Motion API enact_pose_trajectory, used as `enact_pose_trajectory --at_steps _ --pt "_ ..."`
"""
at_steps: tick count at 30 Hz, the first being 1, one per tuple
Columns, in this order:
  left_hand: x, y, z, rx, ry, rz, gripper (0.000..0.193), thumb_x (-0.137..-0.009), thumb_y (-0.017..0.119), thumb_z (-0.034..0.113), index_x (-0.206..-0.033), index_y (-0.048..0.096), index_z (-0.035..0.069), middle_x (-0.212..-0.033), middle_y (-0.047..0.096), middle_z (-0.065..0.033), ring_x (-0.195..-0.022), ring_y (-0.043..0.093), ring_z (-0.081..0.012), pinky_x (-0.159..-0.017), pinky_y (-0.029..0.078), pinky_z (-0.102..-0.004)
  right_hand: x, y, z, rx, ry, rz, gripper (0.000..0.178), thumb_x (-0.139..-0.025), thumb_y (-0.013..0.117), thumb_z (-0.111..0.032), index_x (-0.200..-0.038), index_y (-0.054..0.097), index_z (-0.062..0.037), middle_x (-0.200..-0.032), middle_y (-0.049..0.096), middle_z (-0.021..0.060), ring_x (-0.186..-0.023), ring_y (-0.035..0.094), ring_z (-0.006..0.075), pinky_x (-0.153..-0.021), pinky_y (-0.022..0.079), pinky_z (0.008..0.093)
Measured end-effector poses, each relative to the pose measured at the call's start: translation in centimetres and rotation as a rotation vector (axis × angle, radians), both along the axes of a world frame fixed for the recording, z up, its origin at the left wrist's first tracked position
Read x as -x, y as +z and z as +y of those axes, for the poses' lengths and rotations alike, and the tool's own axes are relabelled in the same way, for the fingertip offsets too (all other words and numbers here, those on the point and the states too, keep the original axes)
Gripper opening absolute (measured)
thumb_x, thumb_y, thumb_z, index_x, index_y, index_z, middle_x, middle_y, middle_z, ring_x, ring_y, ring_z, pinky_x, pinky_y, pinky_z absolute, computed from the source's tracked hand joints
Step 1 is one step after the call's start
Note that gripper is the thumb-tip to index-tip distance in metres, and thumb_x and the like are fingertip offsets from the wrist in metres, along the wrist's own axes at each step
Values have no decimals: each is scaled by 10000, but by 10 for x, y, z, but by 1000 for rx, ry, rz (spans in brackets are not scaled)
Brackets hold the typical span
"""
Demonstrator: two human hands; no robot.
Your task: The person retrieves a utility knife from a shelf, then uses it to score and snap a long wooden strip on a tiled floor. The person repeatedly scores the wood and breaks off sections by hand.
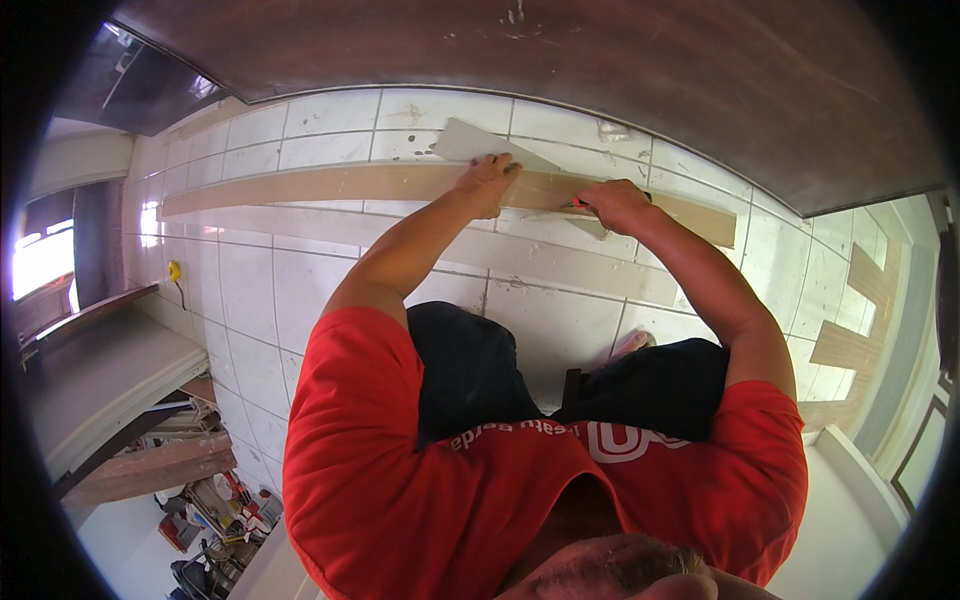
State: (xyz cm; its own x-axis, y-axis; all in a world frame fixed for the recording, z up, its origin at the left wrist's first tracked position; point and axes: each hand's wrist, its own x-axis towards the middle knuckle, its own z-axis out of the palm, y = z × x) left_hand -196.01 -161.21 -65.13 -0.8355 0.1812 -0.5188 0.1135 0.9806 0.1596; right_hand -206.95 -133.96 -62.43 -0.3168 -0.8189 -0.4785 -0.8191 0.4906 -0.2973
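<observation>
A long, thin tan wooden strip (330, 184) lies across the white tiled floor in front of me. A flat grey piece (462, 142) crosses it at an angle and seems to pass beneath it, its pointed end showing on the near side. My left hand (487, 183) rests on the strip beside the grey piece, fingers spread and pressing down. Farther right, my right hand (618, 205) is closed around a small red-and-black tool (580, 202) held at the strip. Its working end is too small to make out.
A paler long strip (580, 275) lies nearer my knees. Beyond the work stands a large dark brown panel (600, 60). A yellow tape measure (174, 271) sits at left; cut wooden pieces (845, 345) lie at right. Tools and scraps (225, 505) clutter the lower left, near a wooden beam (150, 468).
</observation>
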Motion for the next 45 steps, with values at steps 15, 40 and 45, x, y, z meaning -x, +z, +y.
enact_pose_trajectory --at_steps 15,40,45 --pt "0 -10 -4 -15 -18 101 892 -697 809 123 -1513 451 94 -1398 447 -158 -1268 504 -363 -1118 441 -460 15 18 34 -105 -43 3 205 -989 601 -177 -1168 700 -185 -1050 718 105 -1035 686 320 -882 541 465" --pt "-1 -13 -6 -59 1 114 888 -724 795 99 -1536 436 105 -1426 437 -143 -1310 472 -357 -1158 414 -424 21 -4 70 -53 -12 50 202 -989 600 -182 -1150 722 -187 -1055 717 97 -1055 679 298 -916 528 450" --pt "-1 -17 -7 -52 22 106 871 -736 781 79 -1536 438 106 -1420 437 -148 -1306 470 -362 -1165 403 -416 22 2 78 -41 -22 51 239 -984 582 -155 -1171 727 -196 -1059 718 101 -1041 685 310 -900 535 454"
